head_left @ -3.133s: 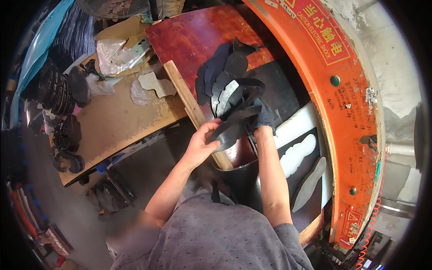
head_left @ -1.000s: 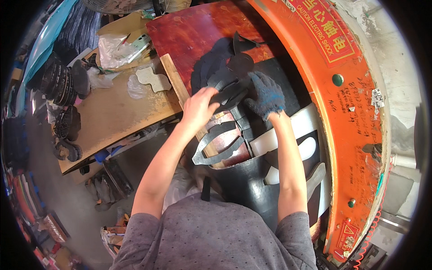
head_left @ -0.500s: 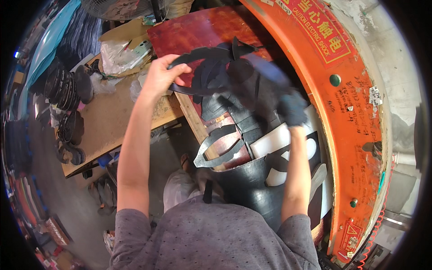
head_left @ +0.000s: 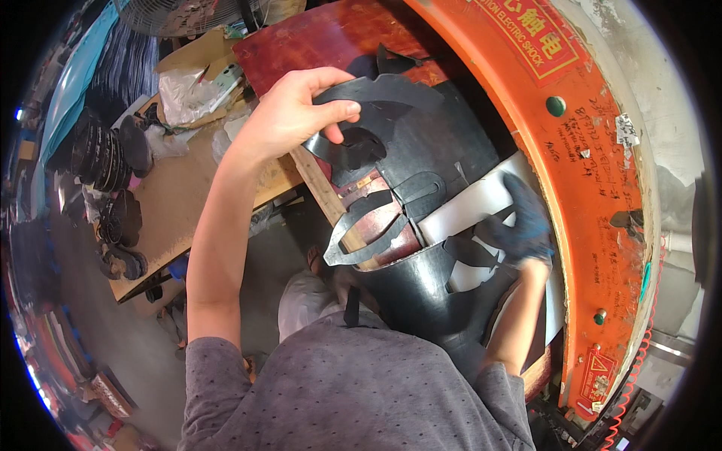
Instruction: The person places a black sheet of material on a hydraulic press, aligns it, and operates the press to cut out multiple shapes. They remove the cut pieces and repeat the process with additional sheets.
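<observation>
My bare left hand (head_left: 304, 113) pinches the edge of a black sheet with cut-out openings (head_left: 398, 92) between thumb and fingers, above the work surface. My right hand (head_left: 524, 225), in a dark blue-black glove, is over the right side with thumb and fingers apart. White material shows between them, and no held thing is visible. Just left of its thumb lies a black cut scrap (head_left: 470, 250). A thin, looped cut-out strip (head_left: 385, 244) lies in front of the left hand's sheet. Black sheet material (head_left: 410, 282) hangs over the near edge.
An orange machine beam (head_left: 560, 173) curves along the right. Beneath the hands is a red board (head_left: 301, 45) with a wooden edge strip (head_left: 320, 184). To the left, a wooden table (head_left: 180, 192) bears stacked black pieces (head_left: 101, 154) and a plastic bag (head_left: 188, 96). A fan (head_left: 180, 15) stands behind.
My right hand has moved down and right, away from the dark pieces by the sheet, and its fingers are now apart. My left hand has shifted slightly right, still gripping the black sheet.
</observation>
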Action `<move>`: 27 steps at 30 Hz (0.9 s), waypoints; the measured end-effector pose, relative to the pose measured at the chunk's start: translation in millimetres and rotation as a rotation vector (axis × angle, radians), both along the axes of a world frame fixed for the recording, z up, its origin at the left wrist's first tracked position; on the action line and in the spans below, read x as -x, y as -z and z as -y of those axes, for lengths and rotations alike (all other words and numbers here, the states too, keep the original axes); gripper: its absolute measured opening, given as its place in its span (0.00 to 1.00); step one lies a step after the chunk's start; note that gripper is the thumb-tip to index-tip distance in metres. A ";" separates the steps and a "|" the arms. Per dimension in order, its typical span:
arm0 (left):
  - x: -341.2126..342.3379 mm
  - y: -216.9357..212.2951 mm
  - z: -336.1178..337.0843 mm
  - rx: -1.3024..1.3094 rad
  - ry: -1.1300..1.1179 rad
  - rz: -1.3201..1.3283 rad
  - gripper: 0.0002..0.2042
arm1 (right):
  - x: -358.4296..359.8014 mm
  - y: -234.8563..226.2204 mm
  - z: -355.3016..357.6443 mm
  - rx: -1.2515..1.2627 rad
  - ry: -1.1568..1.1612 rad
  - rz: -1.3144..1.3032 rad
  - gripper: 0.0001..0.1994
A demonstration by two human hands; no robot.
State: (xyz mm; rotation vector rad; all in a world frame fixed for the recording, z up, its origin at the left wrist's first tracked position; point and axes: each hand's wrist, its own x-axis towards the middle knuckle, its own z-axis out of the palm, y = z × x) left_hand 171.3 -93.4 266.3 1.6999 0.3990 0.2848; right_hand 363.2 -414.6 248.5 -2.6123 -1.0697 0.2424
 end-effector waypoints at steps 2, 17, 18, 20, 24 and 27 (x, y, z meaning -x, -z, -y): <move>-8.5 -15.6 10.6 -0.030 0.015 0.054 0.14 | 21.8 22.5 -52.2 -0.196 -0.401 0.243 0.46; 20.1 -7.6 17.2 0.338 -0.230 0.380 0.13 | 8.7 129.4 -134.3 -0.563 0.319 -1.304 0.20; 19.9 -8.1 15.2 0.347 -0.226 0.396 0.13 | 18.8 130.9 -136.7 -0.559 0.336 -1.456 0.21; 21.9 -12.1 11.9 0.363 -0.183 0.434 0.14 | 40.2 132.5 -144.5 -0.466 0.303 -1.611 0.23; 27.1 -23.8 4.4 0.399 -0.146 0.520 0.14 | 82.0 129.9 -151.0 -0.511 0.188 -1.961 0.26; 30.6 -29.7 -1.6 0.451 -0.099 0.607 0.13 | 100.5 124.6 -154.3 -0.448 -0.062 -2.345 0.23</move>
